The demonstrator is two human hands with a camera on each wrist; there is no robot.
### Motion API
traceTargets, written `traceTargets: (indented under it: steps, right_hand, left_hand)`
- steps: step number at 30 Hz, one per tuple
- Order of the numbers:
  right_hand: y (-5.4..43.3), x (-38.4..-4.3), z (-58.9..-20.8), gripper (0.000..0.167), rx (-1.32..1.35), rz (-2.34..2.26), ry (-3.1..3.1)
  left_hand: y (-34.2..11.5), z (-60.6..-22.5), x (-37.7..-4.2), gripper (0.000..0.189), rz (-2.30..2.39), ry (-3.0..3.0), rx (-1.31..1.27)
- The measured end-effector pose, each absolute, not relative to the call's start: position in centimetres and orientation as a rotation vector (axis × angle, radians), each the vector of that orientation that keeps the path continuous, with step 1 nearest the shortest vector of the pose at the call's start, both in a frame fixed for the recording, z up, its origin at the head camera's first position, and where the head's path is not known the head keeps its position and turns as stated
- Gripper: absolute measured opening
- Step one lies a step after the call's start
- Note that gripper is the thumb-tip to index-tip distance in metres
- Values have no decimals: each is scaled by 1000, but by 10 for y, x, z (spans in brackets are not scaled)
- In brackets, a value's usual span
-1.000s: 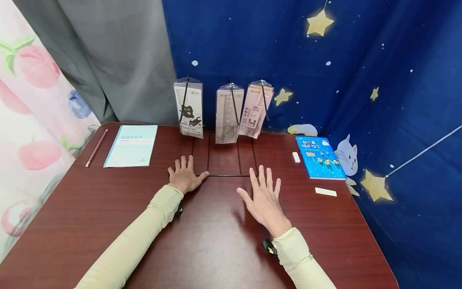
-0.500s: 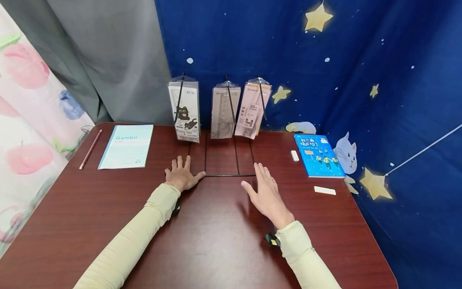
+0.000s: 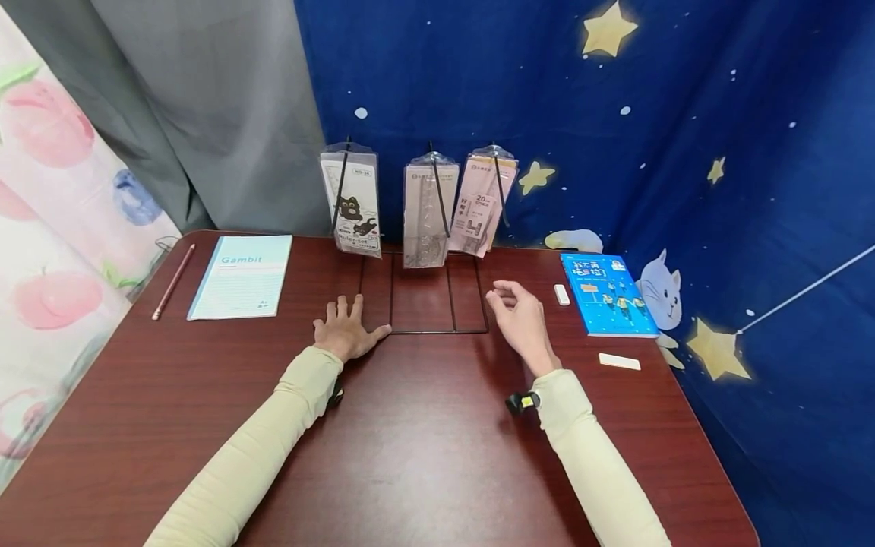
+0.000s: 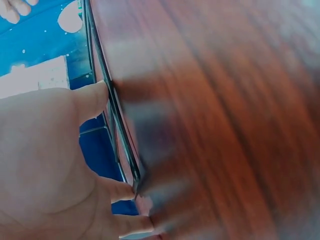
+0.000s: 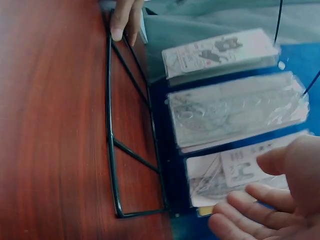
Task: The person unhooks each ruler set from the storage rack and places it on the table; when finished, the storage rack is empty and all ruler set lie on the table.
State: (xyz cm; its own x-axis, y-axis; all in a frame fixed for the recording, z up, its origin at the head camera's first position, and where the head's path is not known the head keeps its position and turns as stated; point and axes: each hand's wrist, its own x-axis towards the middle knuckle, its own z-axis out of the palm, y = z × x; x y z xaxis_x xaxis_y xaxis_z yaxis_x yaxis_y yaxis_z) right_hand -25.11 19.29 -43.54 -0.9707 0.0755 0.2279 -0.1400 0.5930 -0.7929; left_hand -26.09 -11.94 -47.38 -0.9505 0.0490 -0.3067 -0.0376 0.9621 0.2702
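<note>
A black wire rack (image 3: pixel 437 332) lies its base flat on the table. My left hand (image 3: pixel 344 333) rests with spread fingers at its front left corner, the thumb touching the front wire. My right hand (image 3: pixel 522 323), fingers loosely bent and holding nothing, hovers by the front right corner. Three sets of hanging ruler packs face me: a white ruler set with black cats (image 3: pixel 358 201) at left, a clear greyish pack (image 3: pixel 429 216) in the middle, a pink pack (image 3: pixel 484 201) at right. In the right wrist view, my right fingers (image 5: pixel 250 212) appear beside the pink pack.
A pencil (image 3: pixel 174 282) and a Gambit notebook (image 3: pixel 241 277) lie on the left of the brown table (image 3: pixel 410 471). On the right are a small white block (image 3: pixel 561 295), a white strip-like block (image 3: pixel 619 362) and a blue book (image 3: pixel 610 295). Curtains (image 3: pixel 547 76) hang behind.
My right hand has moved forward and slightly right, its fingers going from spread to loosely bent. The left hand stays on the rack's base. The hanging packs sway slightly.
</note>
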Motion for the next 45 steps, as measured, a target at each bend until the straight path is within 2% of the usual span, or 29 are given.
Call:
traceTargets:
  steps: [5,18,34,45]
  right_hand:
    - [194,-278,-433,28,-26,1371,-2481]
    - [202,-339,-425,32,-152,1502,-2282]
    - [184,-373,-423,32,-186,1798,-2107]
    - [181,-380,-411,34,-237,1846,-2082]
  left_hand:
    - [-120,-474,-261,94,404,2799,9]
    - [-118,-476,-262,94,364,2803,9]
    - [-122,-476,-257,93,349,2825,-16]
    - [-120,-478,-260,93,315,2790,-28]
